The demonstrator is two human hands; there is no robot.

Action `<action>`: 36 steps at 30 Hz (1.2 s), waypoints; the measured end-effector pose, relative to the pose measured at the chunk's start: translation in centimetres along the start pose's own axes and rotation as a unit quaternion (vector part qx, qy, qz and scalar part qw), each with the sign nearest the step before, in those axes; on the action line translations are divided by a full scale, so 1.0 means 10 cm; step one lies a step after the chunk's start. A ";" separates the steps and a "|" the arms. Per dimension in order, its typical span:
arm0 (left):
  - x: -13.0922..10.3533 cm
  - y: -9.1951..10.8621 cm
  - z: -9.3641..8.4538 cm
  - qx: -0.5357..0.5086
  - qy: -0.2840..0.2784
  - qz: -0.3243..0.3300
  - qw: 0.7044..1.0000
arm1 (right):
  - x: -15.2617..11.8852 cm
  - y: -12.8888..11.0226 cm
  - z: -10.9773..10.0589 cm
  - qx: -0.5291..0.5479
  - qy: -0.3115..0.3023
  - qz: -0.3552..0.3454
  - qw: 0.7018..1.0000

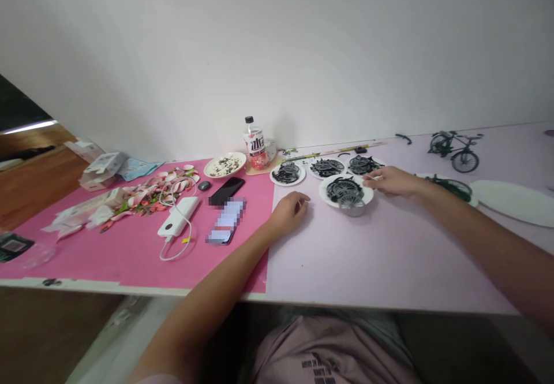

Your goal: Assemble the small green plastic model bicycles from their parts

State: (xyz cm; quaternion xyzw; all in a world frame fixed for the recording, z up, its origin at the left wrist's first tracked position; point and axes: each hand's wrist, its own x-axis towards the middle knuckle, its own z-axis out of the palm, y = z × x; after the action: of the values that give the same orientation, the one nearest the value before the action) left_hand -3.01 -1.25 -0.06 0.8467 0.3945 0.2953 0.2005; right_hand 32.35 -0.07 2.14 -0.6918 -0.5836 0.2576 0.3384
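My right hand (389,182) pinches the right rim of a white plate (325,198) heaped with black plastic bicycle parts (344,189). A spoked wheel (351,202) hangs over the plate's front edge. My left hand (289,213) rests on the pale tabletop left of this plate, its fingers loosely bent and apart with nothing visible in them. Behind stand three more white plates with similar parts: a left one (277,181), a middle one (315,174) and a right one (377,162). A small assembled model bicycle (454,148) stands at the back right.
Another plate of parts (472,200) is partly behind my right forearm, beside a white oval tray (515,202). On the pink surface (142,257) lie a power bank with cable (178,216), two phones (227,190), and loose petals (147,193). A bottle (256,147) and bowl (208,170) stand behind.
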 end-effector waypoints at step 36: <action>0.00 -0.04 0.01 -0.013 -0.026 0.008 1.000 | -0.37 -0.21 -0.11 0.065 0.242 -0.148 0.957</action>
State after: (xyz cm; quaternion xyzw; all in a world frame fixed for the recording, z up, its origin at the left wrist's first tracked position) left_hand -3.19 -0.96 -0.36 0.8544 0.3787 0.2802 0.2193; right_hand 31.09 -3.69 4.32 -0.6161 -0.5621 0.0671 0.5477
